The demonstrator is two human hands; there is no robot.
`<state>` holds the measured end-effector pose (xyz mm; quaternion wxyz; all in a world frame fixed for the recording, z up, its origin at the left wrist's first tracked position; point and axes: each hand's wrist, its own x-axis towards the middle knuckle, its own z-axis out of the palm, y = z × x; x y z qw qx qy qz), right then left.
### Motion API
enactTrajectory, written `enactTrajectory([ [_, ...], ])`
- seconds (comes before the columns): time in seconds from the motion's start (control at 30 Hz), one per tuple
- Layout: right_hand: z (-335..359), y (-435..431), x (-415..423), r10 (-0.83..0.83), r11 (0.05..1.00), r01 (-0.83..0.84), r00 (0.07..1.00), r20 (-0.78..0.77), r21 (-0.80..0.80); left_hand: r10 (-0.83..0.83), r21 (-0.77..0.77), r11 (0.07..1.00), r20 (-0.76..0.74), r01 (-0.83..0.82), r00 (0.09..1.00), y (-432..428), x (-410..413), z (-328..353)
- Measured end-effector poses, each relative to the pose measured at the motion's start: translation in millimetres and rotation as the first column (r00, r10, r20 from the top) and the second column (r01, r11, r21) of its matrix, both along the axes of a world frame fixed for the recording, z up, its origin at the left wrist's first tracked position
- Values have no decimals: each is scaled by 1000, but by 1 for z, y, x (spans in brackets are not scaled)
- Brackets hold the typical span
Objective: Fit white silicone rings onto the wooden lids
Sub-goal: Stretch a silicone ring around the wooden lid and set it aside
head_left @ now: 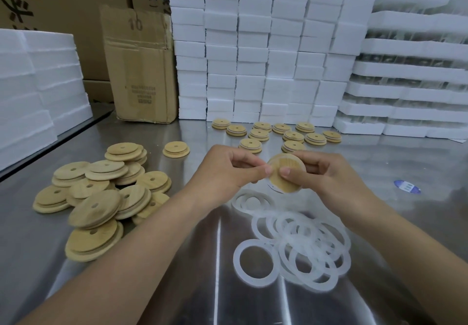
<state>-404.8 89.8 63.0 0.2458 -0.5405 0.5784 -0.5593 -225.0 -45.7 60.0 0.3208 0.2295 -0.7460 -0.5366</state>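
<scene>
I hold one round wooden lid (285,167) up above the steel table (192,286), its flat face toward me. My left hand (228,170) pinches its left edge and my right hand (326,172) grips its right side, thumb on the face. A thin white ring edge shows along the lid's lower rim (274,189). Loose white silicone rings (298,246) lie in a heap just below my hands. A pile of bare wooden lids (98,195) sits at the left. Several lids with white rings (278,133) lie in rows at the back.
A single lid (176,149) lies apart behind the pile. Stacks of white foam blocks (268,53) wall the back and right, more foam (38,89) at the left. A worn cardboard box (141,68) stands at the back left. A blue sticker (407,186) lies at the right.
</scene>
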Motion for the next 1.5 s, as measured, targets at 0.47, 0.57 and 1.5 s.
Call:
enactTrajectory([
  [0.47, 6, 3, 1, -132, 991, 132, 990, 40, -7, -97, 15, 995, 122, 96, 988, -3, 3, 7],
  [0.57, 6, 3, 3, -127, 992, 128, 990, 60, 0, -60, 61, 997, 66, 56, 996, 0, 1, 3],
  [1.5, 6, 1, 3, -114, 993, 109, 974, 196, 34, -54, 76, 996, 97, 46, 994, 0, 3, 8],
])
